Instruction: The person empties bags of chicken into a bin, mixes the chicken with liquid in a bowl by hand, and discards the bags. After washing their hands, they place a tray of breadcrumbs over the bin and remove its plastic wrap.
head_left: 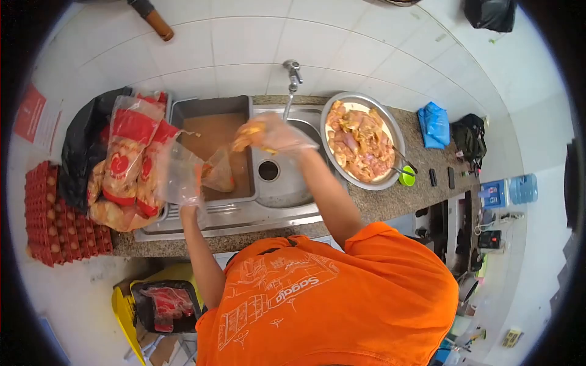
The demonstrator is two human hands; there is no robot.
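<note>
My right hand [281, 135], in a loose clear plastic glove, grips a yellowish chicken piece [247, 134] over the right edge of a grey tub [252, 152]. Brownish liquid lies in the tub. My left hand [183, 180], also in a clear glove, is at the tub's left side, its fingers partly hidden by plastic. It appears to hold a clear plastic bag [220, 174] with something orange-yellow inside, hanging over the liquid. Packed chicken in red-and-clear bags [125, 161] is heaped just left of this hand.
A steel sink [287, 189] has a drain and a wall tap [293, 76]. Right of it stands a round metal bowl [400, 140] of chicken pieces with tongs. A green cup [407, 176] and blue bag [433, 125] are beyond. Egg trays [58, 219] are left; a yellow-lidded bin [125, 314] is below.
</note>
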